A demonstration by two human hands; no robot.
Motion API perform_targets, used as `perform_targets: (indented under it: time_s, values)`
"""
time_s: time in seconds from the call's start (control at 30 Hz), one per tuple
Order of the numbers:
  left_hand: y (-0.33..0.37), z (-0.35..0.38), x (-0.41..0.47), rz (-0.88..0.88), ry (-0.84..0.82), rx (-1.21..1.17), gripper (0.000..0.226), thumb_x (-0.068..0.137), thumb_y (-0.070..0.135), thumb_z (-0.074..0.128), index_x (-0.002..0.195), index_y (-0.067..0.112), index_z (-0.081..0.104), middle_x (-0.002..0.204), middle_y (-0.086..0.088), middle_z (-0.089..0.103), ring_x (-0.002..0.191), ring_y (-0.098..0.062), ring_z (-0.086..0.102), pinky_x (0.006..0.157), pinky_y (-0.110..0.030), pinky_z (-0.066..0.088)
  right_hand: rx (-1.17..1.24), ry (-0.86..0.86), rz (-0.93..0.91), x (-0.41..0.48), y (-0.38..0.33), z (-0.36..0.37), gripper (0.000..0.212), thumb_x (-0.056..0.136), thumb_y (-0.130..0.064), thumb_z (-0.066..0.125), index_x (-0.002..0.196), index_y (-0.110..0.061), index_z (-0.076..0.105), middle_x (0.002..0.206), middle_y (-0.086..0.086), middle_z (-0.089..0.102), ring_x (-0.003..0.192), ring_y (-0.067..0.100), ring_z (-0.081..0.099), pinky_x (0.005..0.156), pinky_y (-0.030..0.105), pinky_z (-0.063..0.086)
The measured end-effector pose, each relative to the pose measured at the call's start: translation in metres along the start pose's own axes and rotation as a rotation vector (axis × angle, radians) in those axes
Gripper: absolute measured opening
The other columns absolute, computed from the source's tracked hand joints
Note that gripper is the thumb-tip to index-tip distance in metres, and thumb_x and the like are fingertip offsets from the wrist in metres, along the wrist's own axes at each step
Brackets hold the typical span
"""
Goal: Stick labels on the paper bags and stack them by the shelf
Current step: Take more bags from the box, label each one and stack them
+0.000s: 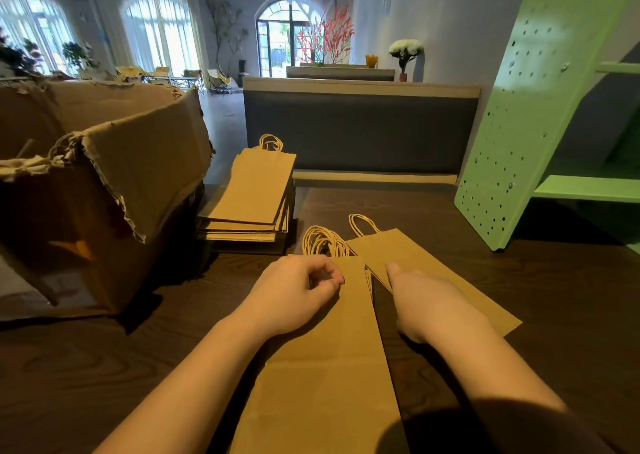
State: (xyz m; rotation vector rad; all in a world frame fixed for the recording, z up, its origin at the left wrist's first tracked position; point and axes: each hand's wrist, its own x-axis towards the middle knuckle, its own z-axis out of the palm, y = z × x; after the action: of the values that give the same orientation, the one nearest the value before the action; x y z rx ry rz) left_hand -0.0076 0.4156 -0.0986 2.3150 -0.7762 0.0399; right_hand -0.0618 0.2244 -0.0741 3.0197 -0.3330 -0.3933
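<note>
Dark wood table (104, 367); bright room with arched windows far behind.

Left hand (298, 290): fingers (334, 273) curled in, thumb tip against forefinger tip, as if pinching something small. Too small to tell whether a label sits between them. Heel of hand resting on the far end of the near bags (332, 367), a flat pile running lengthwise toward the near edge, handles (323, 242) bunched at the far end.

Right hand (429, 304): one digit (393, 268) straight, pressing on the left edge of a single bag (457, 280). Other fingers tucked under, so grip not readable. Single bag flat and angled, just right of the near pile, far corners touching or nearly so.

Further out: taller stack of bags (252, 193) far left of the hands, beside a torn cardboard box (121, 176). Green shelf (536, 124) far right, foot on the table. No label visible on any bag face.

Judged step: labelling, early in the task, nothing stacked by the shelf. Next move, as a judgement: lay a label flat on a bag face, smooth without creasing, steady the bag with the other hand, then shift it right toward the shelf.
</note>
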Motion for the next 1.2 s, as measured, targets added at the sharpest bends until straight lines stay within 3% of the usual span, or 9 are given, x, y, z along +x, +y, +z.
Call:
perform_targets:
  time_s: [0.13, 0.37, 0.5, 0.7, 0.87, 0.93, 1.0, 1.13, 1.2]
  values:
    - [0.001, 0.0, -0.001, -0.006, -0.008, 0.007, 0.011, 0.098, 0.035, 0.062, 0.101, 0.041, 0.07, 0.09, 0.016, 0.069, 0.083, 0.002, 0.059, 0.068, -0.018, 0.044, 0.034, 0.24, 0.045, 0.0, 0.004, 0.0, 0.054, 0.092, -0.005, 0.051, 0.141, -0.017, 0.031, 0.084, 0.002, 0.049, 0.08, 0.026, 0.051, 0.062, 0.035, 0.046]
    - [0.004, -0.002, -0.001, -0.017, -0.006, -0.019, 0.011, 0.098, 0.035, 0.061, 0.102, 0.041, 0.07, 0.09, 0.016, 0.068, 0.082, 0.007, 0.057, 0.063, -0.013, 0.037, 0.641, 0.705, 0.131, 0.0, 0.03, -0.006, 0.044, 0.099, -0.014, 0.048, 0.14, -0.029, 0.048, 0.106, 0.005, 0.067, 0.089, 0.026, 0.065, 0.075, 0.045, 0.06]
    - [0.002, -0.004, -0.001, -0.015, 0.0, -0.044, 0.012, 0.1, 0.035, 0.06, 0.105, 0.042, 0.069, 0.091, 0.015, 0.068, 0.079, 0.006, 0.057, 0.061, -0.01, 0.038, 1.227, 1.053, -0.082, -0.014, 0.032, -0.02, 0.045, 0.103, -0.013, 0.049, 0.143, -0.034, 0.048, 0.116, -0.019, 0.063, 0.109, 0.0, 0.063, 0.084, 0.017, 0.055]
    - [0.007, -0.014, 0.0, -0.019, 0.221, -0.376, 0.018, 0.103, 0.031, 0.054, 0.113, 0.034, 0.07, 0.093, 0.018, 0.071, 0.083, 0.001, 0.066, 0.071, -0.014, 0.05, 2.038, 0.572, -0.175, -0.028, 0.025, -0.04, 0.025, 0.098, -0.003, 0.054, 0.106, -0.02, 0.07, 0.099, 0.001, 0.077, 0.096, 0.019, 0.074, 0.068, 0.029, 0.062]
    - [0.013, -0.03, 0.004, -0.342, 0.221, -1.182, 0.037, 0.104, 0.042, 0.05, 0.122, 0.016, 0.069, 0.094, 0.0, 0.076, 0.088, -0.016, 0.072, 0.085, -0.035, 0.056, 1.904, 0.156, -0.311, -0.032, 0.011, -0.031, 0.028, 0.097, -0.001, 0.047, 0.099, -0.01, 0.074, 0.088, 0.008, 0.077, 0.073, 0.017, 0.073, 0.051, 0.024, 0.055]
    - [0.01, -0.036, 0.005, -0.461, 0.342, -1.196, 0.029, 0.099, 0.033, 0.062, 0.123, 0.017, 0.067, 0.114, -0.006, 0.074, 0.099, -0.023, 0.072, 0.088, -0.039, 0.057, 1.834, 0.06, -0.359, -0.03, 0.007, -0.025, 0.038, 0.095, 0.003, 0.039, 0.083, -0.005, 0.074, 0.077, 0.018, 0.066, 0.06, 0.019, 0.063, 0.046, 0.023, 0.049]
    - [0.005, -0.043, 0.006, -0.514, 0.421, -0.964, 0.041, 0.095, 0.026, 0.069, 0.135, 0.025, 0.06, 0.118, -0.002, 0.071, 0.09, -0.013, 0.072, 0.068, -0.022, 0.056, 1.835, -0.024, -0.413, -0.03, 0.005, -0.022, 0.043, 0.095, 0.003, 0.034, 0.075, -0.003, 0.072, 0.07, 0.019, 0.056, 0.054, 0.018, 0.051, 0.043, 0.024, 0.046]
    - [0.003, -0.043, 0.007, -0.454, 0.307, -0.999, 0.043, 0.092, 0.01, 0.068, 0.134, 0.023, 0.062, 0.101, -0.007, 0.077, 0.078, -0.017, 0.076, 0.065, -0.029, 0.056, 1.746, -0.038, -0.419, -0.032, 0.0, -0.024, 0.022, 0.101, -0.011, 0.05, 0.118, -0.018, 0.061, 0.09, 0.011, 0.075, 0.065, 0.018, 0.069, 0.045, 0.025, 0.052]
    - [0.004, -0.037, 0.005, -0.414, 0.229, -0.957, 0.049, 0.092, 0.006, 0.068, 0.136, 0.024, 0.058, 0.095, -0.008, 0.078, 0.081, -0.023, 0.076, 0.066, -0.032, 0.057, 1.673, 0.011, -0.347, -0.028, -0.001, -0.023, 0.04, 0.097, -0.012, 0.06, 0.131, -0.029, 0.05, 0.098, 0.011, 0.076, 0.071, 0.018, 0.073, 0.046, 0.025, 0.054]
